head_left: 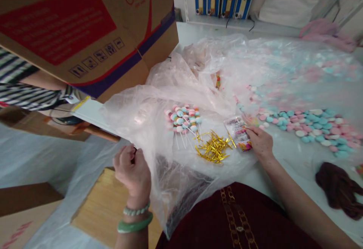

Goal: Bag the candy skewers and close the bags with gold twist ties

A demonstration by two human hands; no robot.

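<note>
Head view. Item: left hand (132, 171), with a green bangle (135, 222) and a pale beaded bracelet (136, 210), its fingers (124, 162) curled together at the edge of a clear plastic sheet (159, 128); whether a fold is pinched between them is hidden. Item: right hand (261, 143), its fingers pressed together on the corner of a small printed packet (237, 132), which lies tilted just left of them, gripped at one end so that its printed face stays uncovered. Between the two hands, on the sheet: a loose heap of gold twist ties (214, 147). Above the heap: a bunch of candy sticks (183, 119), with round pink, blue and white heads massed together and thin white sticks fanned toward the person. Right of the right fingers: a long band of pastel candies (312, 128) on the table (289, 162), with a dark brown hank (338, 190) lower down. Well beyond the left fingers: a tilted cardboard box (70, 25) and a striped sleeve (19, 86). Far ahead: blue boxes (224, 1) on a shelf (215, 22).
</note>
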